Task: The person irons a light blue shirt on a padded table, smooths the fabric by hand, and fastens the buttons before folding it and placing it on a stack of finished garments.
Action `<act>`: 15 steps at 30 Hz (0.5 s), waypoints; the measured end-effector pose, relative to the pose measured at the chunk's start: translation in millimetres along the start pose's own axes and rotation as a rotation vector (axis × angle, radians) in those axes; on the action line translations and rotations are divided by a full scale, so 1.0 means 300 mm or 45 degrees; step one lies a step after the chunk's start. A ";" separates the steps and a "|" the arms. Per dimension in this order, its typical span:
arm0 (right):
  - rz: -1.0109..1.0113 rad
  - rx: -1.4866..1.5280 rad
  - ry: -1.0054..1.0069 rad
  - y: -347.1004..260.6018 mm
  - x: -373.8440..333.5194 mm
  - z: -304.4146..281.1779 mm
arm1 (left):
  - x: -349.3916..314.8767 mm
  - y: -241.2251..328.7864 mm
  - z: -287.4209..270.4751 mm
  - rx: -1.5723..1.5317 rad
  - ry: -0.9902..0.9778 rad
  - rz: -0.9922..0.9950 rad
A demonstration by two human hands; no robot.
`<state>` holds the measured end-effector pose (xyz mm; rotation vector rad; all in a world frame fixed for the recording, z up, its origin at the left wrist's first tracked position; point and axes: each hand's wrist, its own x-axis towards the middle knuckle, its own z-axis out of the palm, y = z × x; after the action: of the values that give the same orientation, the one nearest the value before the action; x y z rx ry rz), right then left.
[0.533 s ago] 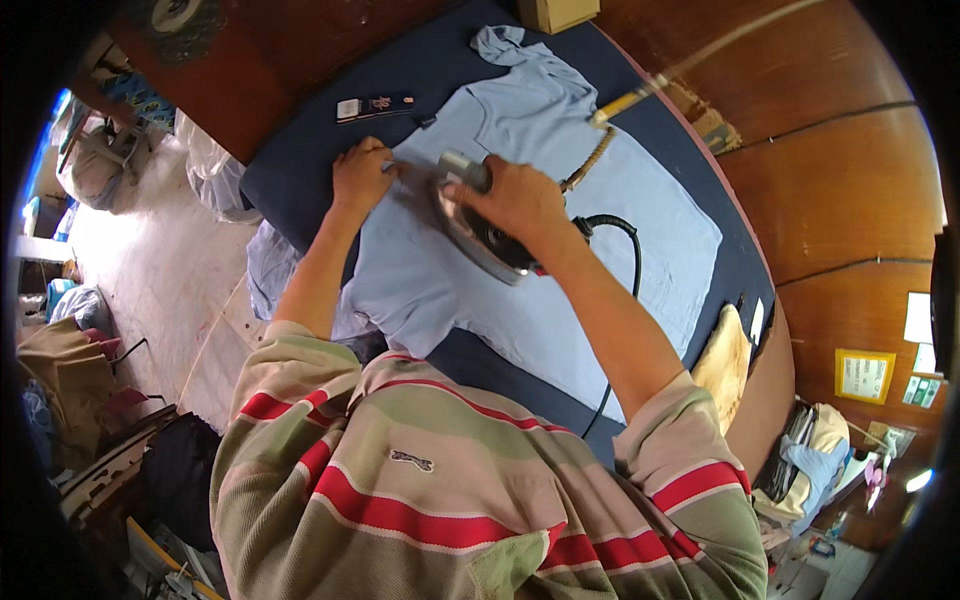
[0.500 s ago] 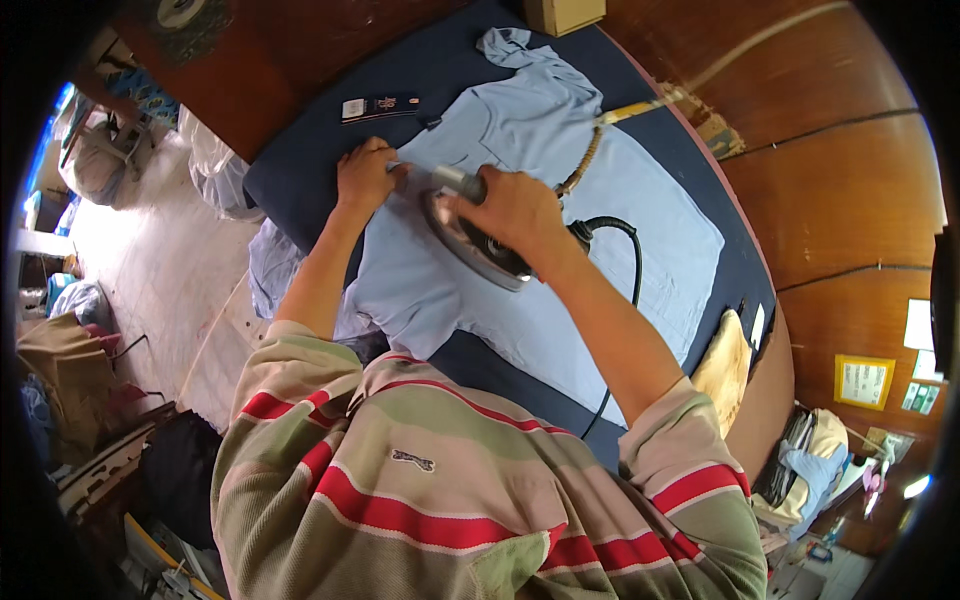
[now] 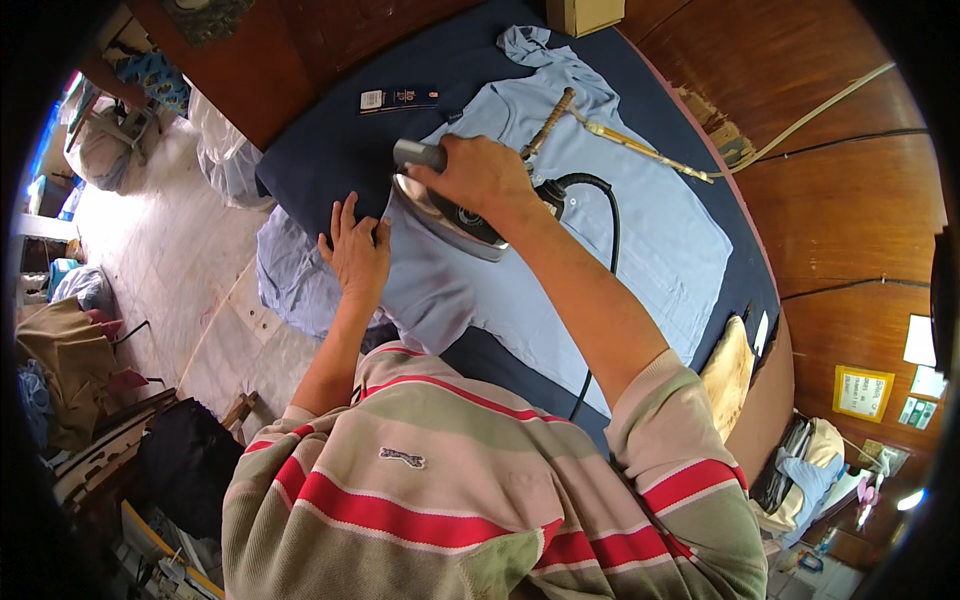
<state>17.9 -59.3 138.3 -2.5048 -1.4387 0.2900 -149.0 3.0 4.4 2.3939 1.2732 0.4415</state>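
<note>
My right hand (image 3: 485, 178) is wrapped round the handle of a clothes iron (image 3: 470, 238). The metal soleplate rests along the edge of a light blue shirt (image 3: 650, 230), which lies spread on a navy cloth (image 3: 315, 150). Close to the iron's left side, my left hand (image 3: 358, 250) lies with its fingers spread over the cloth, its thumb side at the shirt's edge. A black cord (image 3: 613, 225) runs from the iron's rear down past my right forearm. Part of the shirt (image 3: 300, 280) hangs over the left edge.
A dark tag (image 3: 400, 98) lies beyond my hands, and a cardboard box (image 3: 585, 15) stands at the far edge. A wrapped hose (image 3: 640, 148) crosses above the shirt. A scorched, cream-coloured cloth (image 3: 727, 365) lies at right. Wooden panelling (image 3: 830, 210) borders the right side.
The iron and my right hand have moved left and slightly away from me. My left hand has come nearer to me, and its fingers have spread. The hose has swung.
</note>
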 end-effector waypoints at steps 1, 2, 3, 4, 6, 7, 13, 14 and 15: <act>-0.046 0.004 -0.010 -0.012 -0.009 0.005 | 0.004 -0.008 0.000 0.001 -0.007 -0.007; -0.092 0.008 -0.019 -0.023 -0.010 0.008 | 0.012 -0.009 0.003 -0.022 0.039 -0.010; -0.075 0.001 -0.041 -0.026 -0.002 0.009 | 0.008 -0.002 0.010 -0.044 0.070 -0.009; -0.059 -0.005 -0.063 -0.029 0.018 0.008 | 0.001 0.003 0.015 -0.066 0.102 -0.008; -0.046 -0.017 -0.127 -0.042 0.038 0.007 | -0.011 0.002 0.003 -0.098 0.058 -0.032; -0.070 -0.026 -0.122 -0.043 0.036 0.007 | -0.007 -0.001 -0.004 -0.114 0.042 -0.045; -0.157 -0.066 -0.128 -0.030 -0.019 0.006 | -0.010 -0.040 0.025 -0.200 0.116 0.052; -0.163 -0.070 -0.128 -0.032 -0.014 0.014 | -0.016 -0.041 0.031 -0.206 0.112 0.040; -0.168 -0.072 -0.117 -0.043 -0.004 0.016 | -0.014 -0.040 0.032 -0.210 0.113 0.039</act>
<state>5.4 -53.4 137.7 -2.4544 -1.6618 0.3480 -155.5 3.7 -10.0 2.2804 1.1893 0.6430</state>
